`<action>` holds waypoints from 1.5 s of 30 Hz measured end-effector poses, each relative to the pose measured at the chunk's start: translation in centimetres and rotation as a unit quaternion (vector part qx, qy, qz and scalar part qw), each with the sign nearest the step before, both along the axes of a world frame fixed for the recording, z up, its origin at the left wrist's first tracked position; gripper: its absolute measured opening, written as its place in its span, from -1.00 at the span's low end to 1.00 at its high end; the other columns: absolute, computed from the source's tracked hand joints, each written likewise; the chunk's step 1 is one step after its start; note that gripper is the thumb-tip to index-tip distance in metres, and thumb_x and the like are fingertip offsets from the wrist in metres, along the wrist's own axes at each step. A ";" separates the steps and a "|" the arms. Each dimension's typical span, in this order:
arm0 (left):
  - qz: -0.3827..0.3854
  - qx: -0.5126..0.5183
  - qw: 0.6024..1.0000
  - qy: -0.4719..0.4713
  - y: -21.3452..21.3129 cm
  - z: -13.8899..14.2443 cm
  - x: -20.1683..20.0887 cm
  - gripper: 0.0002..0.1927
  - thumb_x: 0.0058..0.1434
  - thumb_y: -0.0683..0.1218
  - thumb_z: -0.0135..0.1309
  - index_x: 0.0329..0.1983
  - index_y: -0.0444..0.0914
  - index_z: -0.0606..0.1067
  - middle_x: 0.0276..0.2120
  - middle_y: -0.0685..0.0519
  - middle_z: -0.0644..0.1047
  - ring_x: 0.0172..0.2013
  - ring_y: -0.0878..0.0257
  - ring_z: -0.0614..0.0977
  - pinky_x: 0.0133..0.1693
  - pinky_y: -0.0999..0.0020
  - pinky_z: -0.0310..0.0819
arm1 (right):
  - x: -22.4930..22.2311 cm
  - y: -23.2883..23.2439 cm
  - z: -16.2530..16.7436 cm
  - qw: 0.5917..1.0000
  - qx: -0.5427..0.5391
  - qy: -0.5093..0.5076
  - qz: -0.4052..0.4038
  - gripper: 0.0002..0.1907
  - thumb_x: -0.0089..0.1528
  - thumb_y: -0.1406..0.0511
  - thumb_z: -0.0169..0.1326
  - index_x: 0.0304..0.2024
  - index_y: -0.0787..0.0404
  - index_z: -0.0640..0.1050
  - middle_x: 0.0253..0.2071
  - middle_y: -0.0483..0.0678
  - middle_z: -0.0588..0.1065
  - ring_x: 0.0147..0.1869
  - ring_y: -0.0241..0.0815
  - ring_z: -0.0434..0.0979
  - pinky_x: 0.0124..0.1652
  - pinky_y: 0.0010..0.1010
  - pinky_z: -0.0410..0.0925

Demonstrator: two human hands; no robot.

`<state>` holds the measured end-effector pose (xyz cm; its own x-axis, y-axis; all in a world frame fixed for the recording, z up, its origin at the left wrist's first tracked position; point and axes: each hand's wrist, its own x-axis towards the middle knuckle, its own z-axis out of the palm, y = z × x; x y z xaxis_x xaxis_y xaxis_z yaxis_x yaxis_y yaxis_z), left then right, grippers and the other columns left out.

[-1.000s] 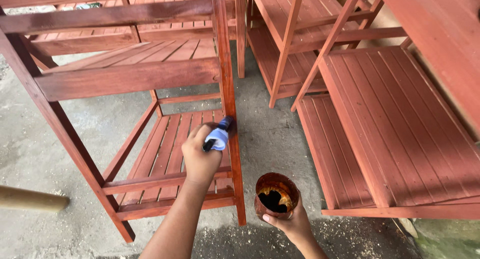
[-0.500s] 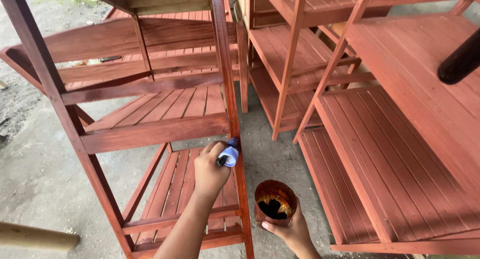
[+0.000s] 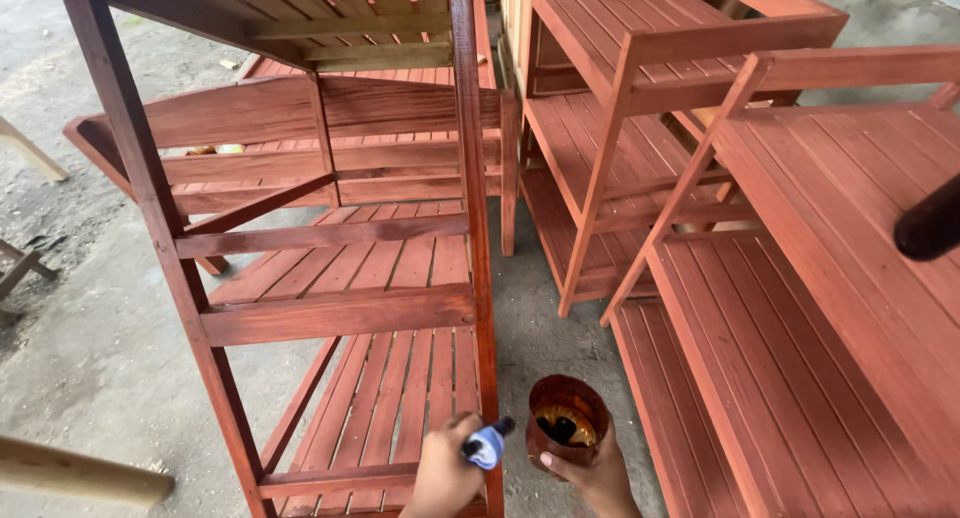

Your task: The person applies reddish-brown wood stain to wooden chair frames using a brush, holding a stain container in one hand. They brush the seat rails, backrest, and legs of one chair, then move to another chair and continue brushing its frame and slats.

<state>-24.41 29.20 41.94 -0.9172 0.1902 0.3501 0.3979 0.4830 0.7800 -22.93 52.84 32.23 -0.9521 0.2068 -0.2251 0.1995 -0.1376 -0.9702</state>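
My left hand (image 3: pixel 440 473) grips a brush with a blue handle (image 3: pixel 487 444), its dark tip against the front post (image 3: pixel 475 228) of a red-brown wooden shelf rack (image 3: pixel 335 313), down by the lowest slatted shelf. Just to the right, my right hand (image 3: pixel 600 478) holds a round brown cup (image 3: pixel 567 423) with dark stain inside. Both hands sit at the bottom edge of the view, close together, and the wrists are cut off.
Several more red-brown slatted racks stand behind (image 3: pixel 640 108) and to the right (image 3: pixel 840 238). Bare concrete floor (image 3: pixel 90 358) lies at the left. A pale wooden bar (image 3: pixel 70 470) crosses the lower left corner, and a dark blurred object (image 3: pixel 930 223) juts in at the right edge.
The view has tilted upward, showing more of the upper shelves. Both hands now sit lower in the frame, with the brush still at the post and the cup beside it.
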 end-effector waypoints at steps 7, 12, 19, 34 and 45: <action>0.034 0.023 0.999 -0.011 1.2 3.4 -5.0 -0.84 -0.03 -0.30 0.13 -0.34 -0.32 0.52 -0.32 -0.19 0.59 -0.29 -0.19 0.63 -0.30 0.07 0.50 | -3.6 1.6 3.0 0.997 -0.002 0.070 0.021 0.09 -0.11 0.34 0.44 0.36 0.25 0.12 0.22 0.12 0.37 0.35 0.00 0.40 0.28 -0.11 0.32; 0.053 0.021 0.995 0.077 2.0 11.9 -8.7 -0.80 -0.03 -0.32 0.10 -0.30 -0.31 0.54 -0.29 -0.21 0.59 -0.26 -0.23 0.60 -0.26 0.04 0.49 | -6.3 1.5 8.8 0.998 -0.025 0.025 0.048 0.12 -0.10 0.28 0.42 0.38 0.17 0.05 0.22 0.10 0.34 0.35 -0.02 0.41 0.28 -0.09 0.35; 0.063 0.009 0.991 0.120 2.6 18.1 -12.9 -0.79 -0.04 -0.31 0.08 -0.30 -0.29 0.54 -0.36 -0.20 0.58 -0.28 -0.22 0.61 -0.26 0.03 0.48 | -8.5 1.7 14.7 0.981 0.007 0.173 0.086 0.07 -0.10 0.24 0.44 0.34 0.27 0.15 0.21 0.16 0.37 0.31 0.04 0.43 0.22 -0.08 0.38; 0.012 0.038 0.981 0.190 0.5 29.5 -22.6 -0.74 -0.08 -0.28 0.17 -0.26 -0.27 0.59 -0.35 -0.22 0.60 -0.30 -0.15 0.66 -0.29 0.12 0.53 | -15.5 -0.5 26.9 0.973 0.063 0.215 0.059 0.05 -0.12 0.14 0.44 0.32 0.25 0.23 0.17 0.14 0.45 0.29 0.07 0.47 0.18 -0.06 0.42; -0.018 0.037 0.967 0.253 -1.6 40.6 -30.9 -0.70 -0.05 -0.28 0.18 -0.19 -0.34 0.58 -0.32 -0.23 0.61 -0.31 -0.10 0.68 -0.28 0.14 0.52 | -21.1 -3.2 32.8 0.966 0.062 0.248 0.032 0.07 -0.09 0.11 0.42 0.35 0.23 0.18 0.17 0.15 0.43 0.29 0.08 0.47 0.16 -0.07 0.44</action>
<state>-55.35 27.57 82.57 -0.6190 0.1766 0.7653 0.7524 0.4126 0.5134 -44.08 49.61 64.99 -0.9486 0.1393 0.2841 -0.2892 -0.0172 -0.9571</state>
